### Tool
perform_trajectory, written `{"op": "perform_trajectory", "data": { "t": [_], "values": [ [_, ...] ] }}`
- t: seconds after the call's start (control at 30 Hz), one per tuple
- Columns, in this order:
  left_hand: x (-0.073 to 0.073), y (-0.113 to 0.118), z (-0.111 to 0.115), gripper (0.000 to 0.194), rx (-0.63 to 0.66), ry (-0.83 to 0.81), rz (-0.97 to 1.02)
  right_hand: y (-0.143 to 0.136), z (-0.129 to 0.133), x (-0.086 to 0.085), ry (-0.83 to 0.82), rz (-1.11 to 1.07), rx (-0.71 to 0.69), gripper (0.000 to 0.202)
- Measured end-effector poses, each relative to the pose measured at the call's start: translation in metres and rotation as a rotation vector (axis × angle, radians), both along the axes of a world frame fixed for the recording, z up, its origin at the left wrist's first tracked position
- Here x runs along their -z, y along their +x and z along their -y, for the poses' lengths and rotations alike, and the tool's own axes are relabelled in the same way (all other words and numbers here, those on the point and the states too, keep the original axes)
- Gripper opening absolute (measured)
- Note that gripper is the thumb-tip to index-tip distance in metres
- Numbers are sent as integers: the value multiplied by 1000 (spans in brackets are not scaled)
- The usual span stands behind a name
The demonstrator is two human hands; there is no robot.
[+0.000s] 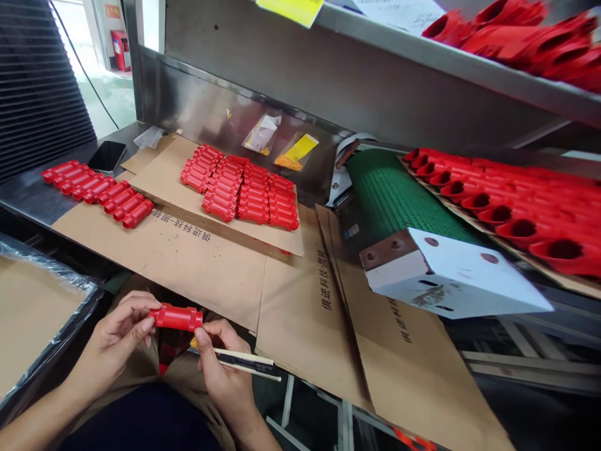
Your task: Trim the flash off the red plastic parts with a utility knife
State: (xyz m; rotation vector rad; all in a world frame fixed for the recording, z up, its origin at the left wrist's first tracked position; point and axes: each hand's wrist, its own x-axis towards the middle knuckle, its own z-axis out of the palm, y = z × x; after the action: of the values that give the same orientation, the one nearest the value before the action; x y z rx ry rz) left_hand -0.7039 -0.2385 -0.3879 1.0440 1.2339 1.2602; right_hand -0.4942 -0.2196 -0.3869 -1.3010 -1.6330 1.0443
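Observation:
A red ribbed tubular part (177, 317) is held level above my lap, in front of the table edge. My left hand (126, 326) pinches its left end between thumb and fingers. At its right end, my right hand (223, 357) grips it with thumb and forefinger. That same hand also holds a thin knife-like tool (244, 361) with a pale and black handle, pointing right. A small yellow bit shows by the right fingertips. Similar red parts stand in a row (98, 191) on the table's left, and a larger block of them (239, 191) lies on cardboard behind.
Brown cardboard (211, 269) covers the table. A phone (107, 156) and small plastic bags (263, 133) lie toward the back. On the right, a green conveyor belt (399, 188) with a metal bracket (451, 275) carries larger red parts (530, 207). A lined box (37, 313) is at left.

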Motion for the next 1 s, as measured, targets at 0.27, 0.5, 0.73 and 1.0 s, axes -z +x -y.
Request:
{"op": "perform_trajectory", "data": {
  "t": [0.27, 0.5, 0.73, 1.0],
  "values": [
    [-7, 19, -7, 30, -214, -76, 142, -10, 4, 9, 717, 83, -129, 14],
    [-17, 25, -7, 30, -238, 13, -62, -10, 0, 21, 948, 202, -86, 16],
    [-13, 24, -5, 34, -226, -126, 279, -14, 1, 25, 993, 214, -33, 14],
    [-19, 16, -9, 60, -132, -318, 550, -3, 6, -1, 660, 84, -146, 15]
  ]
}}
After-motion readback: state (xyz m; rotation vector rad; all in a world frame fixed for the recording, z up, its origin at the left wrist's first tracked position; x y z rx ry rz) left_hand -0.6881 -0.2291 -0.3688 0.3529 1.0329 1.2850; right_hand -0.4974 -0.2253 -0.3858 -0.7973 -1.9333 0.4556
